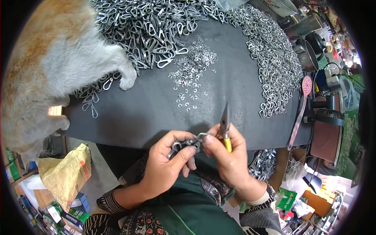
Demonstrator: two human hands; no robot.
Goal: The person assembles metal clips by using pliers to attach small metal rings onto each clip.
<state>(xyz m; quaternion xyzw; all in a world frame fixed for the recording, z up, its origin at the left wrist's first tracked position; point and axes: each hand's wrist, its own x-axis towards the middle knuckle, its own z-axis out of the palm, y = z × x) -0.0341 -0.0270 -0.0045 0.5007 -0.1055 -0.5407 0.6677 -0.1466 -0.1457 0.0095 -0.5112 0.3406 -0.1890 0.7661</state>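
— What is the left hand (166,164) gripping?

— It is pinching a small metal snap clip (184,145) between thumb and curled fingers, pressed tight around it. The clip's long axis is running from lower left up toward the right, its far end pointing at the other hand.

— And the right hand (227,154)?

— It is closing around yellow-handled pliers (225,129), nose pointing up and away from the body. At the same time its thumb and forefinger are pinching a little split ring (203,136), right at the clip's upper end, touching or nearly so; I cannot tell which.

— So which hand is nearer the ring?

— The right one is holding it; the left sits just beside, lower and to the left.

— What is lying beyond the grip?

— Farther out on the dark mat (156,105), loose small rings (192,72) are scattering straight ahead. A big heap of clips (152,27) is sitting beyond and to the left, another pile of metal links (274,62) off to the right. A cat (55,66) is standing well left, one paw resting at the heap's edge.
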